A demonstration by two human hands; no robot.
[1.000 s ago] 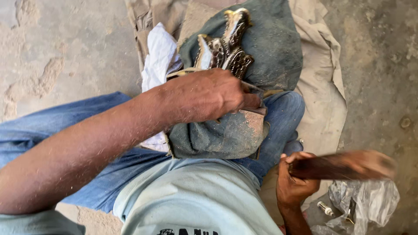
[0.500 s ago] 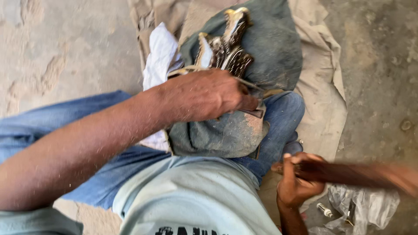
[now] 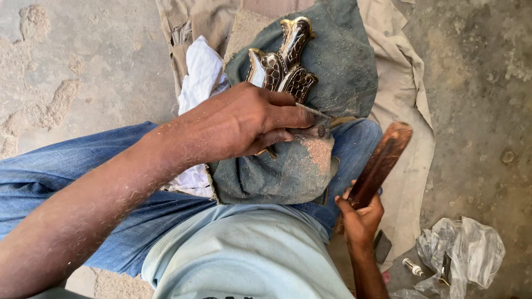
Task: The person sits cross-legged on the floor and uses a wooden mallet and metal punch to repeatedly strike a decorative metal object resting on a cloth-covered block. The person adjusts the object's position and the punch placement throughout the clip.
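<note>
We look down on our own lap, where the carved ornament (image 3: 284,65), dark and gilt-edged, lies on a dusty grey-green cloth (image 3: 338,66) draped over the knee, its long axis running from about seven o'clock up to one o'clock. Our left hand (image 3: 244,123) sits right on its lower end, at the seven o'clock side, fingers curled shut and pinching a slim metal tool (image 3: 311,111) that points toward three o'clock against the base of the piece. Our right hand (image 3: 361,213) is well apart, down at five o'clock from the ornament, wrapped tight round the bottom of a dark wooden mallet (image 3: 381,161) that slants up toward one o'clock. So the left hand is the nearer one. A white rag (image 3: 202,75) lies at nine o'clock of the carving; a crumpled plastic bag (image 3: 471,252) rests on the concrete floor (image 3: 476,99).
</note>
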